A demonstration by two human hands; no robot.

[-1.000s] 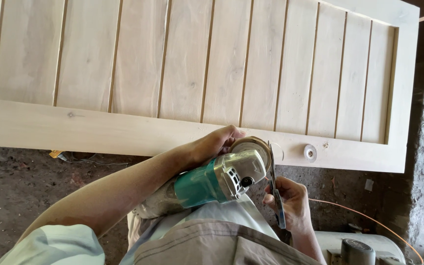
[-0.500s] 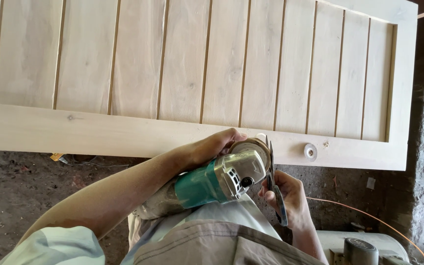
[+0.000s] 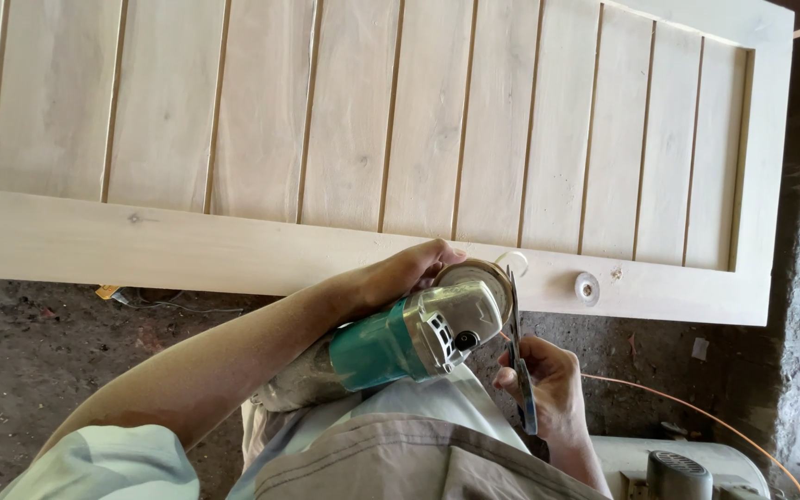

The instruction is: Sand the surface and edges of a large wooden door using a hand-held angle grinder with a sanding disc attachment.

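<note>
Gripping the disc end of the angle grinder, our left hand was closed over the round disc, fingers curled along its far edge. We held the teal-and-silver grinder body pinned between forearm and lap, its head just at the near rail of the wooden door panel. Right of it, our right hand was clenched around a flat metal spanner, whose upper end stood against the disc face.

Judgement on method: we thought the spanner should seat squarely on the disc fitting before any turning force, with the left hand keeping the disc from spinning and fingers off its edge.

On the rail, right of the disc, a thin ring and a small round metal flange lay apart from each other. We noted a packed dirt floor below the door, an orange cord, and another grey power tool at lower right.
</note>
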